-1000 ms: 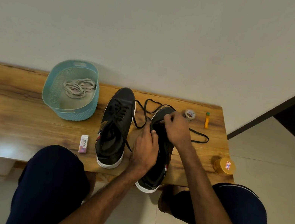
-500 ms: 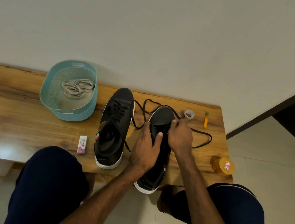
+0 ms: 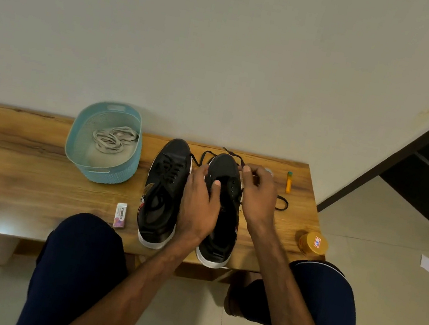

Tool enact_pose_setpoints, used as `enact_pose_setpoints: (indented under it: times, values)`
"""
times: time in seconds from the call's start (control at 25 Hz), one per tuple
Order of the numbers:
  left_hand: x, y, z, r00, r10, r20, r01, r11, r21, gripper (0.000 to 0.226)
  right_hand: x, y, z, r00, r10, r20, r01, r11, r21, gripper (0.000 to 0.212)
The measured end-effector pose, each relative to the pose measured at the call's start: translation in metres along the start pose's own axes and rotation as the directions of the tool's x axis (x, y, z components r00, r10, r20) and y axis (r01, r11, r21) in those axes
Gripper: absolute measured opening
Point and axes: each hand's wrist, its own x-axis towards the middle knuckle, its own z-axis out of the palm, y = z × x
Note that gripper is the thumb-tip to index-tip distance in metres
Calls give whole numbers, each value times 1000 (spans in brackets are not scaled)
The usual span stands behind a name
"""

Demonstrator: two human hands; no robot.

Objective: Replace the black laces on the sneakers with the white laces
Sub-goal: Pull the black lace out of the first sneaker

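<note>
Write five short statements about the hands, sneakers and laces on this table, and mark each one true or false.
1. The white laces lie in the blue basket. True.
2. The left hand reaches into the basket. False: it grips the sneaker on the right.
3. The sneaker on the left is laced up. True.
4. The right hand holds a white lace. False: it pinches the black lace.
5. The orange jar stands right of both sneakers. True.

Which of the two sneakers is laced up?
The left sneaker, nearer the blue basket: black lace crisscrosses it. The right sneaker shows bare eyelets.
</note>
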Motion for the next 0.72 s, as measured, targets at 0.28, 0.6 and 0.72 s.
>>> enact_pose_setpoints:
  times: [0.28,0.6,0.72]
  values:
    - [-54,15,-40,991,22,130,18,955,-297,23,-100,-19,-11,950,-147,276,209,955,-210,14]
    - [-93,12,-66,948,197,249,-159,974,-163,23,-132,-34,-39,989,-149,20,151,982,-114,21]
    - [-101,7,-71,885,281,371,-356,922,150,23,-136,-33,-54,962,-221,163,252,945,-206,31]
